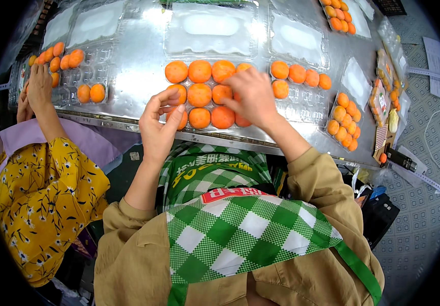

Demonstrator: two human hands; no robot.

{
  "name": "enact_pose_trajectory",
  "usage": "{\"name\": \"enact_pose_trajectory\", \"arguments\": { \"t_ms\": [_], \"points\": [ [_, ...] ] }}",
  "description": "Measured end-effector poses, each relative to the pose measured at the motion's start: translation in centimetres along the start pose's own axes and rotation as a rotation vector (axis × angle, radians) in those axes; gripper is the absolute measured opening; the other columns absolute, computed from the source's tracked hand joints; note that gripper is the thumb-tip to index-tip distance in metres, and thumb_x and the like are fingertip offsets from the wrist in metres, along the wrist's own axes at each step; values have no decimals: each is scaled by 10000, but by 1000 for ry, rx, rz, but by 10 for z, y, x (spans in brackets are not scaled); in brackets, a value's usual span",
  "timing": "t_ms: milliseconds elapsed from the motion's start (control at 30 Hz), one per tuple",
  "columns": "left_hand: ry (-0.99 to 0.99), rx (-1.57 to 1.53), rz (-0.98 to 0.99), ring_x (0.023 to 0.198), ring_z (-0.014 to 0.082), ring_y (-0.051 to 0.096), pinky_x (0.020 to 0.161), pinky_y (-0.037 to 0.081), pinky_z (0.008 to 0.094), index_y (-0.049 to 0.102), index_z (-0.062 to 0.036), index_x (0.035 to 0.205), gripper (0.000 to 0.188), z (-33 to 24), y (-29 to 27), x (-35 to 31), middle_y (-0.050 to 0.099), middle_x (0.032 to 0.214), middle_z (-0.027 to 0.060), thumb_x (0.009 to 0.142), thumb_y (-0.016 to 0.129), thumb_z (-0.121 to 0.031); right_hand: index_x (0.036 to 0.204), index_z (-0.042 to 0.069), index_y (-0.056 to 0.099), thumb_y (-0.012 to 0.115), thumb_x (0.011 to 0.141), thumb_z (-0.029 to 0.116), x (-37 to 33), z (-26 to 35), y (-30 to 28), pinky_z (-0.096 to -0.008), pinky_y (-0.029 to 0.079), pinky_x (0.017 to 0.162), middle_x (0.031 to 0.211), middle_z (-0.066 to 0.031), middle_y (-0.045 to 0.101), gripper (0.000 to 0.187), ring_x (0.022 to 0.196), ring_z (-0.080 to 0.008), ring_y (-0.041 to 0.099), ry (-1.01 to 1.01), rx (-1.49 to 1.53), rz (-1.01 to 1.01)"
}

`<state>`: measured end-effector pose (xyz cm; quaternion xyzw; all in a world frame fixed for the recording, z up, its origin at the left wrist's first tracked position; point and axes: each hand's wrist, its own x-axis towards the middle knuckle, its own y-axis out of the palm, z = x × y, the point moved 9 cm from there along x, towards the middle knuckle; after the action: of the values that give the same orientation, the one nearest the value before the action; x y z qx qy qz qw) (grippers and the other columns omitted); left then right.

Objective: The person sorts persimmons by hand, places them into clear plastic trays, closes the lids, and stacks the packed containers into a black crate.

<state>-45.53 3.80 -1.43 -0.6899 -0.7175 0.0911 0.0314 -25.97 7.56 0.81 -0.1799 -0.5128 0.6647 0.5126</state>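
Note:
A clear plastic tray (210,85) filled with rows of smooth round orange fruits (199,95) lies in front of me at the table's near edge. Its empty lid half (210,46), lined with a white foam pad, is folded open behind it. At the tray's left column is my left hand (157,125), thumb and fingers apart around a fruit's side with no fruit lifted. My right hand (254,97) hovers over the right columns, fingers spread and slightly blurred, covering some fruits. Whether it touches them I cannot tell.
A partly filled tray (301,104) stands to the right, with another full tray (343,122) beyond. At the left, a co-worker's hand (39,84) works at another part-filled tray (84,76). Packed boxes (379,102) and a black cylinder (401,159) sit at the table's right end.

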Motion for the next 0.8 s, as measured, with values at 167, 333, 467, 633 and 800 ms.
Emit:
{"name": "enact_pose_trajectory", "arguments": {
  "t_ms": [167,333,467,633,800],
  "points": [
    [226,316,27,1013,187,591,868,454,312,602,-29,1147,347,-22,12,-3,625,1099,87,809,672,-63,904,65,661,753,735,189,-15,-78,-42,-349,478,705,814,-72,635,229,778,-211,583,379,224,-185],
    [272,407,-189,1073,205,570,901,429,326,638,-49,1103,289,-16,1,24,624,1111,83,824,664,-118,1171,-2,545,701,793,223,6,-118,-26,-375,503,802,995,-163,620,467,901,-274,617,398,206,-141],
    [265,368,-138,1075,165,561,909,417,316,648,-60,1104,256,-17,-3,60,622,1134,57,859,631,-134,1303,-42,419,703,774,263,34,-169,10,-376,492,862,1102,-195,607,673,976,-287,616,683,324,-98],
    [223,307,-126,1057,146,565,907,427,306,657,-62,1102,242,-18,-1,66,630,1124,45,875,623,-136,1328,-37,408,713,746,246,50,-191,39,-363,492,860,1043,-168,646,715,996,-253,616,919,729,-95],
    [104,178,-186,1036,142,575,873,454,304,669,-50,1074,214,4,-17,69,654,1078,43,873,627,-110,1317,-48,424,727,734,245,65,-187,33,-347,510,805,997,-156,661,720,918,-229,638,900,750,-93]
  ]
}}
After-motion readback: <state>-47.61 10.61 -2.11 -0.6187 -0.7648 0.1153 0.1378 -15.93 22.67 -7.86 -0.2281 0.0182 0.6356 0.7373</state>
